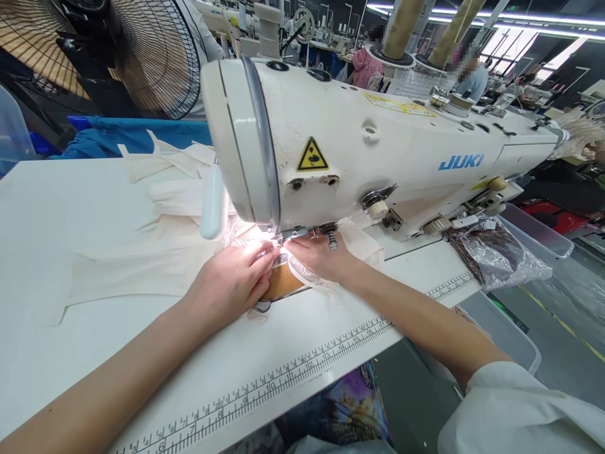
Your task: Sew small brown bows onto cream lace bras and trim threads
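Observation:
My left hand point(234, 277) is at the needle area of a white JUKI sewing machine point(340, 151). Its fingertips are pinched together on a cream fabric piece with lace trim. From the other side, my right hand point(321, 257) reaches under the machine head, fingers drawn together on the same fabric piece point(305, 274). A bright lamp glare washes out the fabric between the fingertips. The presser foot point(282, 239) stands between both hands, and the needle itself is hard to make out. An orange-brown plate point(282, 282) shows just below the fabric.
More cream fabric pieces point(137, 271) lie spread to the left and behind. A printed ruler point(283, 378) runs along the table's front edge. A large fan point(142, 57) stands at the back left. Plastic-wrapped dark material point(501, 252) sits at the right, near clear bins point(539, 233). People work farther back.

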### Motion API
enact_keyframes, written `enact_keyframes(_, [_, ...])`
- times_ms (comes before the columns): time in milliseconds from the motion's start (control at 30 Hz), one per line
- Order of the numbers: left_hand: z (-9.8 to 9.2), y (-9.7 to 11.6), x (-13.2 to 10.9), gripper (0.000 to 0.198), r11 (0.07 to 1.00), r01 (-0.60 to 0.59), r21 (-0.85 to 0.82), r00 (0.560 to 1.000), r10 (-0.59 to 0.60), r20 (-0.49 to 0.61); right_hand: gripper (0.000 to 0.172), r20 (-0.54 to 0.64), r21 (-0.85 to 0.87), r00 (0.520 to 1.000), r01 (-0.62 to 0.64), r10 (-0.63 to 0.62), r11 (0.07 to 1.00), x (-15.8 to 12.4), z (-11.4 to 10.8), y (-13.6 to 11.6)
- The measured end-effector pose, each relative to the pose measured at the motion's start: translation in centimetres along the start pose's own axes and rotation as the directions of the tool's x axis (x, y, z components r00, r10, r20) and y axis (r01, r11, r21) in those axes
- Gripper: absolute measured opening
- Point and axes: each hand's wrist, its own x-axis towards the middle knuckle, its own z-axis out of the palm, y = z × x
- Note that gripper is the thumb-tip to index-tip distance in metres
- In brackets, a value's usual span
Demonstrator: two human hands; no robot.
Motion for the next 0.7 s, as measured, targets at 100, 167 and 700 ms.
enact_keyframes(100, [0.05,-0.02,0.00,0.039,1.000,-0.020,-0.008,1.000,0.020,-0.011,0.032,0.019,0.005,1.000,-0.021,0.021,1.000,-0.01,0.08,-0.05])
enact_keyframes(167, [0.06,-0.02,-0.03,0.040,1.000,-0.009,-0.028,1.000,0.009,0.000,0.033,0.039,0.023,0.999,-0.035,0.035,0.999,-0.06,0.10,-0.03])
enact_keyframes(700, [0.20,0.01,0.00,0.040,0.999,-0.013,-0.050,0.999,0.014,0.033,0.033,-0.029,-0.101,0.997,0.072,-0.076,0.992,-0.54,0.19,0.33])
